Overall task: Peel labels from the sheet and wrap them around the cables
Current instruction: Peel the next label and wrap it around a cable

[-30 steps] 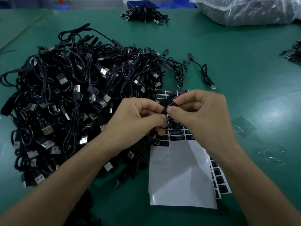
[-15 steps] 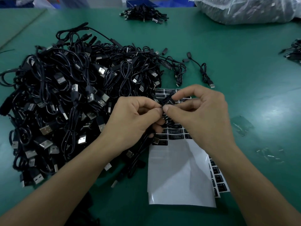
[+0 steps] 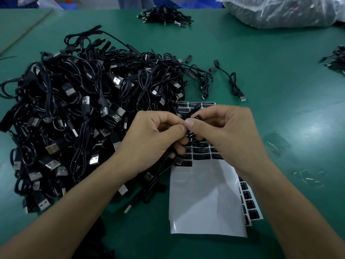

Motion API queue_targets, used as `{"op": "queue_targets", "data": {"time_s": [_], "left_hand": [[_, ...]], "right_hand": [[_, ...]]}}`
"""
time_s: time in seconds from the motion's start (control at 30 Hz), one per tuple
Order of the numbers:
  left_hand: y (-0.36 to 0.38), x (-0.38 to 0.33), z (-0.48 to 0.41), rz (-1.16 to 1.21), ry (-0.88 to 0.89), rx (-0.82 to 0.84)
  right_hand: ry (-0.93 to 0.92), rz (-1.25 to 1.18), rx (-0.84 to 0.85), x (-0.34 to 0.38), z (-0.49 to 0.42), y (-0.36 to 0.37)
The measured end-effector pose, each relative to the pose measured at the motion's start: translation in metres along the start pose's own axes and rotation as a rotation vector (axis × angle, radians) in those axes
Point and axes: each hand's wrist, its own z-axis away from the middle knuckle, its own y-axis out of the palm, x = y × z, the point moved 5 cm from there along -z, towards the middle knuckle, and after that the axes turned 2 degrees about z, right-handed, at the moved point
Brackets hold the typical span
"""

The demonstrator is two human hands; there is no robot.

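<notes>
Wrapping was judged to be the step in hand. Head view, sole view supplied. Item: left hand (image 3: 155,135), fingers curled, thumb and forefinger pinched on one black cable (image 3: 192,111), the rest of which was seen trailing down past the wrist towards the table (image 3: 280,81). Item: right hand (image 3: 229,135), likewise curled, thumb tip set against the left thumb tip, the same cable pinched just beside the left grip. Item: label (image 3: 198,116), a small dark tab noted at the pinch; how far round the cable it had been folded could not be told, the fingers covering it. Item: label sheet (image 3: 205,199), laid flat directly beneath the hands, its near part bare white backing, rows of black labels left at its far end. Item: second sheet (image 3: 250,202), partly hidden under the first at its right edge. Item: cable pile (image 3: 84,109), large, to the left, touching the sheet's far corner. Item: loose cable (image 3: 233,83), apart, beyond the sheet. Item: plastic bag (image 3: 280,12), far right corner. Next move, as judged: the label's free end to be pressed shut upon itself, the cable set aside, a fresh label lifted by its edge from the remaining rows.
</notes>
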Motion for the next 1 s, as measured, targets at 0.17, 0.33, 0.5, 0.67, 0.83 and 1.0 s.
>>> {"op": "queue_targets", "data": {"time_s": [0.17,0.33,0.5,0.67,0.83,1.0], "left_hand": [[0.0008,-0.0002,0.0005,-0.073,0.035,-0.018],[0.0006,0.0028,-0.0005,-0.095,0.034,-0.014],[-0.0014,0.0026,-0.0008,-0.034,0.019,-0.018],[-0.0011,0.0003,0.0000,-0.001,0.001,-0.003],[0.0003,0.0002,-0.0001,0.041,-0.073,0.019],[-0.0038,-0.0003,-0.0005,0.001,-0.019,-0.078]], "right_hand": [[0.016,-0.064,0.052,-0.0009,0.0004,0.0024],[0.062,-0.050,0.056,-0.0038,0.0006,0.0032],[0.150,-0.191,0.060,-0.0071,-0.0009,0.0048],[0.141,-0.252,0.129,-0.0037,-0.0014,0.0063],[0.096,-0.212,0.126,-0.0024,-0.0014,0.0052],[0.097,-0.174,0.099,-0.0036,-0.0013,0.0049]]}}
